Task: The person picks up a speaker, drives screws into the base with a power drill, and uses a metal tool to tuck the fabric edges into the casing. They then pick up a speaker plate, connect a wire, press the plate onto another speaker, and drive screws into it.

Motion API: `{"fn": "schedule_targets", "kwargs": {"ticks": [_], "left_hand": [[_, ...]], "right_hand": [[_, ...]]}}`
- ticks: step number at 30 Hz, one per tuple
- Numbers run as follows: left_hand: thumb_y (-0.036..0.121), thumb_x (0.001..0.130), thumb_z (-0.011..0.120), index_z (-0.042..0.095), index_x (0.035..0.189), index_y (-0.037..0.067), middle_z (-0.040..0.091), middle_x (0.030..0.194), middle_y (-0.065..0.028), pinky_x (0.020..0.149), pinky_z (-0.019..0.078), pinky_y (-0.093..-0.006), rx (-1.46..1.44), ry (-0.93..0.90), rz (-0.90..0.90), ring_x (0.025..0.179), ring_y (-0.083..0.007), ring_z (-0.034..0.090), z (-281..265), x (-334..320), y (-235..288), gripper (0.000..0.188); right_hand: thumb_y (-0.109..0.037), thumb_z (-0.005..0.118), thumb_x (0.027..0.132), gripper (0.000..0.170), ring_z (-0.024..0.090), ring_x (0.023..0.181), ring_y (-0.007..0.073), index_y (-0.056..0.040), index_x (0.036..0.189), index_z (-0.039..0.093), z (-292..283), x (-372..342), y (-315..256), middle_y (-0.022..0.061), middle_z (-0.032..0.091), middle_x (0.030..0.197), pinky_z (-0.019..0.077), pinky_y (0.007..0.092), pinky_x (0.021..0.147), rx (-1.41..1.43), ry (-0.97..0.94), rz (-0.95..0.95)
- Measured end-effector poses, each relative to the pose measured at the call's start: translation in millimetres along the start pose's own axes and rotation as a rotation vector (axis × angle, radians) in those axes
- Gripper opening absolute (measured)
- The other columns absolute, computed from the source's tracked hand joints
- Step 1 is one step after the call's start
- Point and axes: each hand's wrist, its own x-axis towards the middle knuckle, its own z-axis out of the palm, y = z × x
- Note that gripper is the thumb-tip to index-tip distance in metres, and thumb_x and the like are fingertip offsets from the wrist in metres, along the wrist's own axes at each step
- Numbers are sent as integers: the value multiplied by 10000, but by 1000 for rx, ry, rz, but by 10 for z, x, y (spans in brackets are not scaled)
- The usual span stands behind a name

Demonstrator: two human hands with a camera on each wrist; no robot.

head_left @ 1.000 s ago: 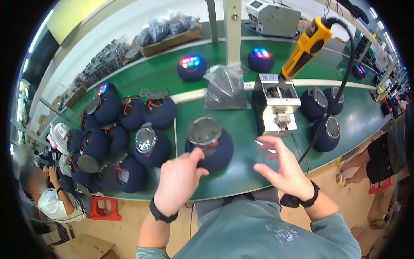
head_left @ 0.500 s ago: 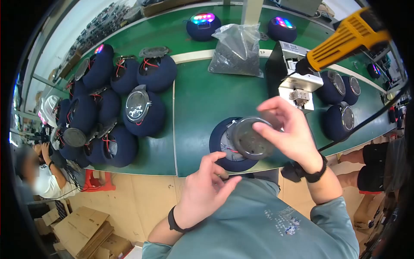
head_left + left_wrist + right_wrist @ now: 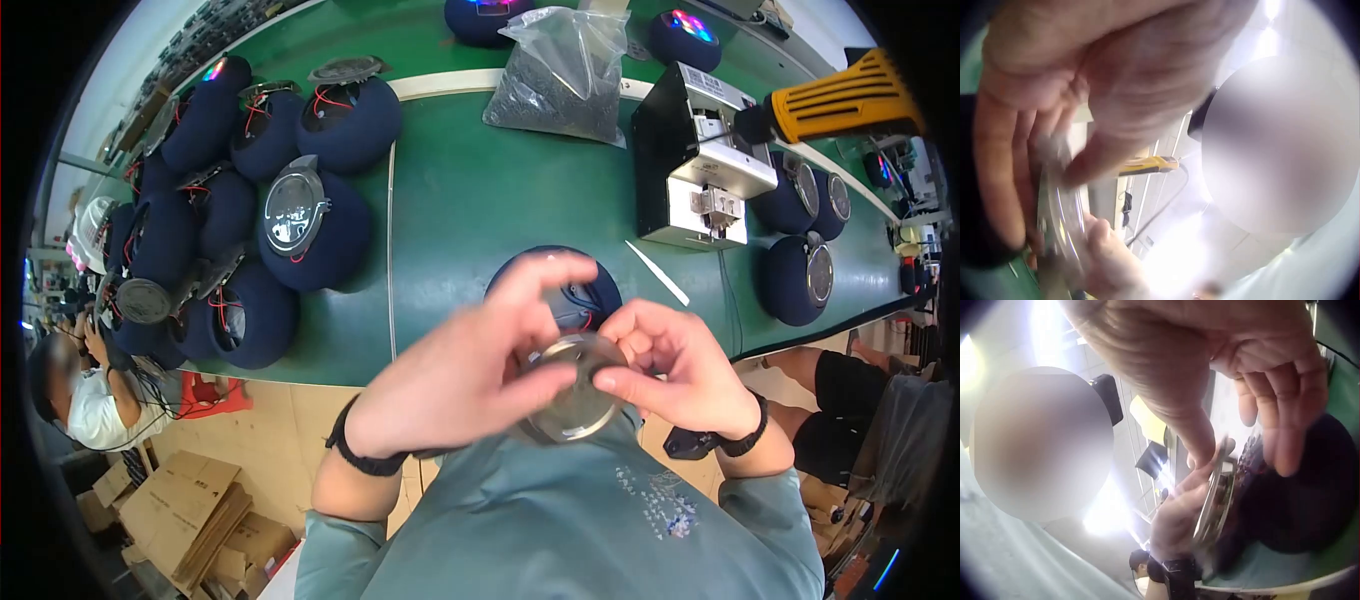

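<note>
A clear round cover with a shiny rim [image 3: 575, 412] is held tilted between both hands, in front of the person's shirt. My left hand [image 3: 455, 370] has its thumb on the cover's face and its fingers behind; the left wrist view shows the cover's edge [image 3: 1067, 219] side-on in this pinch. From the other side my right hand [image 3: 690, 378] pinches the rim, its thumb over the face. Just beyond the hands sits an open navy ball-shaped housing [image 3: 545, 260] with red wires inside, partly hidden by the left hand. In the right wrist view the housing [image 3: 1304, 494] looks dark and blurred.
Several similar housings [image 3: 335, 235] crowd the left side; three [image 3: 795, 285] stand at right. A bag of small dark parts [image 3: 560, 85] lies behind. A metal stand [image 3: 710, 170] bears a yellow corded tool [image 3: 845, 100]. A white strip [image 3: 658, 273] lies beside it.
The cover has come off the housing's opening toward the body. My left hand has risen to the cover and now pinches it together with the right. The head view has tilted down.
</note>
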Motion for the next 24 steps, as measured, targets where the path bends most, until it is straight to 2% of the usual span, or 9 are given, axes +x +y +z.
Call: {"fn": "schedule_targets", "kwargs": {"ticks": [2, 6, 8, 10, 12, 15, 18, 22, 24], "left_hand": [[-51, 947, 808, 336, 1675, 56, 725, 1154, -59, 781, 565, -257, 58, 238, 131, 995, -105, 695, -9, 38, -93, 875], [-80, 900, 828, 330, 1679, 65, 727, 1293, -91, 805, 596, -264, -98, 321, -12, 1072, -137, 725, 141, -163, -41, 936], [-23, 907, 845, 345, 1661, 62, 727, 1101, -63, 736, 588, -265, -390, 251, -47, 910, -114, 725, 175, -168, -103, 909], [-112, 844, 844, 314, 1701, 83, 726, 1277, -64, 789, 591, -246, -266, 195, -67, 1028, -113, 716, -54, -130, -110, 1026], [-104, 852, 839, 299, 1730, 106, 723, 1131, -26, 762, 557, -231, -39, 9, -140, 946, -74, 654, -260, -49, 25, 1052], [-97, 880, 840, 290, 1747, 117, 705, 1019, 2, 766, 527, -218, -62, -7, -19, 914, -56, 607, -370, 184, 29, 1049], [-89, 900, 850, 287, 1744, 107, 721, 1021, -4, 794, 538, -231, -171, -19, 84, 954, -54, 640, -386, 378, 2, 1034], [-72, 903, 854, 307, 1730, 79, 749, 1031, -33, 811, 559, -247, -138, -105, 23, 969, -67, 666, -394, 523, 100, 1003], [-70, 905, 849, 323, 1722, 65, 756, 1031, -41, 816, 564, -248, -77, -149, 31, 967, -71, 673, -367, 598, 112, 981]], "right_hand": [[-45, 771, 1058, 183, 763, 815, 109, -39, 1147, 612, 51, 37, 106, 43, 754, 948, 551, 279, 627, 490, -9, 118], [-19, 732, 1075, 159, 817, 820, 181, -38, 1115, 579, 234, 17, 74, 69, 765, 1011, 579, 271, 617, 752, 44, 271], [-75, 823, 1029, 258, 787, 773, 155, -35, 1102, 579, 192, -14, 94, 66, 754, 997, 561, 255, 601, 678, -49, 328], [-139, 922, 957, 417, 737, 758, 115, -20, 1220, 621, 93, -58, 300, 54, 740, 980, 532, 253, 587, -62, 79, 13], [-152, 971, 896, 479, 680, 787, 51, -43, 1232, 649, 116, 51, 89, 10, 718, 962, 508, 239, 594, -76, 307, -257], [-189, 1004, 851, 518, 675, 815, 58, -40, 1186, 638, 54, 112, -38, 9, 715, 972, 495, 231, 613, -92, 175, -219], [-238, 1029, 816, 589, 681, 789, 132, -33, 1204, 635, 8, -9, -45, 20, 706, 942, 514, 286, 644, -65, 108, -63], [-259, 1060, 738, 704, 692, 1065, 234, -74, 1238, 602, -89, -1, -155, 117, 700, 1237, 567, 353, 833, -627, 322, -277], [-209, 1033, 740, 732, 672, 1108, 307, -79, 1321, 608, -185, 105, -172, 172, 656, 1479, 550, 435, 923, -739, 84, -600]]}}
